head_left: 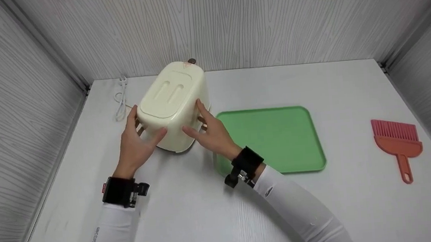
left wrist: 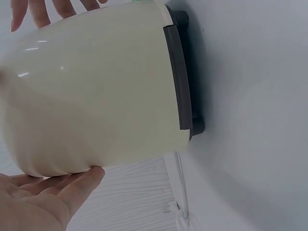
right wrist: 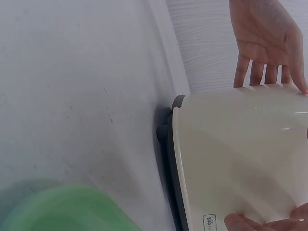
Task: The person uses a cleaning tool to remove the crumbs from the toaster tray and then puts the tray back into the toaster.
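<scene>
A cream toaster [head_left: 170, 92], its lidded top marked by two raised ridges, stands at the back left of the table. My left hand [head_left: 135, 145] holds its left side, with the thumb at the near end. On the opposite side, my right hand [head_left: 214, 132] grips the wall with thumb and fingers spread; some fingertips are hidden behind the body. The left wrist view shows the toaster's dark base [left wrist: 179, 77] and small feet close to the tabletop; whether every foot touches cannot be told. A dark knob [head_left: 192, 61] sticks out at the far end.
Right of the toaster lies a green tray [head_left: 272, 141], partly under my right forearm. A red brush with an orange dustpan [head_left: 397, 144] lies at the far right. The white power cord [head_left: 121, 102] is bundled at the back left. Grey wood-grain panels [head_left: 230, 22] enclose the table.
</scene>
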Demonstrator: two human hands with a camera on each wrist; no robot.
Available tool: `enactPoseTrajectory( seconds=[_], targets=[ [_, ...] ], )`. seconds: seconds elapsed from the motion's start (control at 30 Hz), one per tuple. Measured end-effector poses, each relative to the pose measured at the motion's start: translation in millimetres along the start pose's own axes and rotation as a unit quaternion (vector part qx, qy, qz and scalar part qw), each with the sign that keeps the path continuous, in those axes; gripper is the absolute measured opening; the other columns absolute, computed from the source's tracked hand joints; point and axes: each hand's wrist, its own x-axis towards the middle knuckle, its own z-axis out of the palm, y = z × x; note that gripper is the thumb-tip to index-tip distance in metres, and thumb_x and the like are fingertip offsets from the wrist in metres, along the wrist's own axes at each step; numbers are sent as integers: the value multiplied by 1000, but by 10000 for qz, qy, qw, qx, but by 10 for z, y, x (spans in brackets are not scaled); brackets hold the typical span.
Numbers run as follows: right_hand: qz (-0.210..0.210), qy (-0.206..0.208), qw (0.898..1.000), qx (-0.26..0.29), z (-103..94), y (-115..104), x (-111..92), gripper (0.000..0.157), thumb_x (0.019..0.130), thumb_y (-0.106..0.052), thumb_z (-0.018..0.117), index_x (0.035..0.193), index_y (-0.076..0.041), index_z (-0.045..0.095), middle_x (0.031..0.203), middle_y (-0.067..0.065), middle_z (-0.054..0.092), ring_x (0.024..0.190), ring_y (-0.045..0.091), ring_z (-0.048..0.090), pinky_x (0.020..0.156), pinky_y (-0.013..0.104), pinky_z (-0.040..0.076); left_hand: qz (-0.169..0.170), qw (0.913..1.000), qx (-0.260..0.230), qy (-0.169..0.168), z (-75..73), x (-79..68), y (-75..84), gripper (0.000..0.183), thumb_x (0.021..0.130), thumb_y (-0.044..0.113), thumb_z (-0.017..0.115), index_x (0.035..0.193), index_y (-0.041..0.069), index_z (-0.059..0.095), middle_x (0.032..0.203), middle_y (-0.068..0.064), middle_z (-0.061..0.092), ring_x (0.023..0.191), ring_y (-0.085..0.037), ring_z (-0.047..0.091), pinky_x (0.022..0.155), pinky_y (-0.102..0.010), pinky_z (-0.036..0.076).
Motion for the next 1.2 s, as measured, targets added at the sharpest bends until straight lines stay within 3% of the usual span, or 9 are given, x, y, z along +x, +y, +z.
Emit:
enactPoseTrajectory(
  seconds=[0.2, 0.4, 0.97, 1.2],
  targets=[
    [-31, -8, 10000, 24, -22, 22, -19, 97, 98, -48, 69, 167, -17, 10, 171, 7, 19, 144, 37, 46, 114, 52, 48, 79, 9999, 69, 106, 61, -70, 32, 105, 90, 34, 81, 164, 1, 14, 166, -15, 29, 150, -34, 34, 121, -53, 39],
    [-22, 16, 10000, -12, -63, 33, -38, 94, 99, -48, 67, 167, -16, 10, 171, 8, 19, 143, 36, 47, 114, 49, 49, 311, 9991, 126, 256, 140, -134, 54, 105, 89, 34, 83, 163, -1, 16, 165, -16, 31, 150, -33, 36, 119, -55, 41],
    [-79, -146, 9998, 109, -133, 69, -91, 88, 100, -51, 64, 166, -23, 13, 171, 1, 21, 144, 32, 47, 115, 46, 48, 374, 9976, 261, 525, 257, -382, 154, 106, 87, 32, 85, 162, -1, 18, 161, -19, 35, 146, -36, 39, 114, -57, 46],
    [30, -69, 9986, 520, -178, 29, -84, 77, 104, -39, 63, 165, -18, 22, 168, 8, 29, 141, 32, 51, 113, 39, 50, 76, 9978, 59, 659, 171, -304, 111, 89, 92, 32, 80, 157, -3, 31, 151, -20, 44, 137, -37, 47, 112, -56, 48]
  ],
)
